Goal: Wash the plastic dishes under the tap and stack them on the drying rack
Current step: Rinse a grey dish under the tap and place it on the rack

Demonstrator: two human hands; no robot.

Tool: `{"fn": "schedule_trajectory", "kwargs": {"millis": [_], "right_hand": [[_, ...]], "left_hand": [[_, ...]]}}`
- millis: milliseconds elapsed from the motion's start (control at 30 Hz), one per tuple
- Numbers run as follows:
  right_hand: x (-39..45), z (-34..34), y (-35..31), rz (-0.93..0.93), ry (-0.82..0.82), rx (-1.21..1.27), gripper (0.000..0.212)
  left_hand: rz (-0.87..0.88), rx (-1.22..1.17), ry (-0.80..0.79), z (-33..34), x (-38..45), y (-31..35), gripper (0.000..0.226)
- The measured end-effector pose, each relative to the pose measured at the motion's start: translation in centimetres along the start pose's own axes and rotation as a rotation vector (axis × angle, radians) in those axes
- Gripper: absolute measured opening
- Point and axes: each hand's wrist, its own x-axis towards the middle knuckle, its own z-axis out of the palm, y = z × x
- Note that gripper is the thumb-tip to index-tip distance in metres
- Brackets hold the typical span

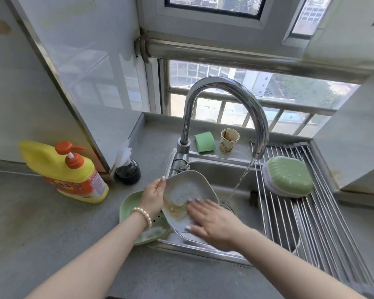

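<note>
One grey dish (183,190) is up over the sink's (242,175) left edge, tilted, brown smears inside. The left hand (153,196) grips its left rim, and the right hand (212,221) lies flat, fingers spread and blurred, on its lower part. One green dish (130,203) sits half hidden beneath at the counter's sink edge. The tap (225,104) runs into open basin to the right. On the drying rack (311,212) a stack, perhaps three dishes (289,175), green on top.
</note>
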Motion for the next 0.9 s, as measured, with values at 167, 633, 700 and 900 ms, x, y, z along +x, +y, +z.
{"fn": "schedule_trajectory", "kwargs": {"millis": [167, 633, 700, 900], "right_hand": [[3.1, -0.5, -2.2, 0.048, 0.058, 0.134, 0.109], [0.8, -0.4, -3.2, -0.133, 0.007, 0.166, 0.089], [-1.0, -0.4, -1.7, -0.149, -0.042, 0.071, 0.095], [1.1, -1.2, 0.3, 0.162, 0.052, 0.047, 0.119]], "left_hand": [[-0.034, -0.134, 0.009, 2.5, -0.9, 0.3, 0.031], [-0.035, -0.134, 0.065, 2.4, -1.2, 0.8, 0.034], [-0.021, -0.084, 0.065, 1.4, -1.0, 0.3, 0.034], [-0.061, -0.09, 0.034, 2.9, -1.7, -0.1, 0.031]]}}
